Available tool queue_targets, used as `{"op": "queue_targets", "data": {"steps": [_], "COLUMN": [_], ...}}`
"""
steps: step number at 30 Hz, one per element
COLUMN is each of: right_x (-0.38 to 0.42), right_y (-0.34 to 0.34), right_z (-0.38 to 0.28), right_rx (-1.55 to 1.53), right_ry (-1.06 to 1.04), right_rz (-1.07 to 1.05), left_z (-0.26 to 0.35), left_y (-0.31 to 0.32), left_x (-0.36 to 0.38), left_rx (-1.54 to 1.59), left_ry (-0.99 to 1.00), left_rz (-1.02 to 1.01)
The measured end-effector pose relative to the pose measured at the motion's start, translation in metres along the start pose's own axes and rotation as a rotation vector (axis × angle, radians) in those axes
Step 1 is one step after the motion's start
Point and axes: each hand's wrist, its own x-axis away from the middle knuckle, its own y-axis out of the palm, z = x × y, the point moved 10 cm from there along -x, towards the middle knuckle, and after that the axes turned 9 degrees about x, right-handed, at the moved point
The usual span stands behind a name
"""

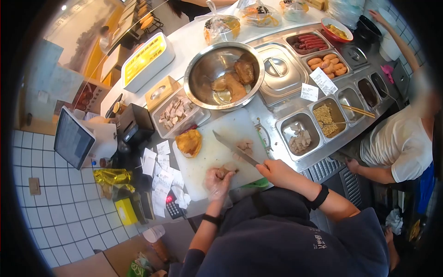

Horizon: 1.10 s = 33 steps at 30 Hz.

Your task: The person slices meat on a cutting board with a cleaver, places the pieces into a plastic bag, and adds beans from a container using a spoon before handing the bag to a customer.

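My left hand [216, 184], in a clear plastic glove, has its fingers closed round a small piece of meat [226, 171] over the white cutting board [191, 173]. In my right hand [278, 172], which is bare, is the handle of a long knife [236, 148]. Its blade points up and left across the board. Chopped meat [245, 146] lies just beyond the blade. A golden-brown flatbread bun [188, 142] rests at the board's left side. Past the board, a large steel bowl [190, 91] holds big brown pieces of cooked meat [233, 87].
A clear tub [161, 131] of diced meat stands left of the bowl. Steel food pans [297, 154] line the right side, with sausages [311, 43] farther back. Receipts [162, 184] and a screen [74, 138] are at left. A co-worker [401, 138] stands at right.
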Motion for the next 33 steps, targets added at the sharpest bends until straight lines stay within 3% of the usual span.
{"op": "queue_targets", "data": {"steps": [2, 5, 8, 11, 19, 23, 29, 33], "right_x": [0.002, 0.013, 0.028, 0.037, -0.018, -0.05, 0.001, -0.01], "right_y": [0.009, 0.012, 0.011, 0.02, 0.067, 0.047, 0.016, 0.045], "right_z": [-0.008, -0.021, -0.033, -0.034, -0.033, -0.022, -0.031, -0.037], "right_rx": [0.09, 0.169, 0.289, 0.411, 0.366, 0.259, 0.309, 0.333], "right_ry": [-0.133, -0.122, -0.102, -0.056, -0.093, -0.092, 0.009, -0.123], "right_rz": [0.086, 0.094, 0.053, 0.029, 0.09, 0.118, -0.119, -0.035], "left_z": [0.002, 0.003, 0.015, 0.004, -0.006, -0.003, -0.053, -0.052], "left_y": [-0.002, 0.002, -0.003, -0.006, -0.001, -0.003, -0.001, 0.005], "left_x": [-0.004, -0.003, 0.001, -0.002, -0.012, -0.014, -0.019, -0.027], "left_rx": [-0.075, -0.051, -0.076, -0.045, -0.016, -0.071, 0.035, 0.016], "left_ry": [-0.072, -0.071, 0.092, -0.074, -0.016, -0.009, -0.529, -0.552], "left_rz": [0.078, 0.051, 0.03, 0.053, 0.077, 0.037, -0.017, -0.089]}}
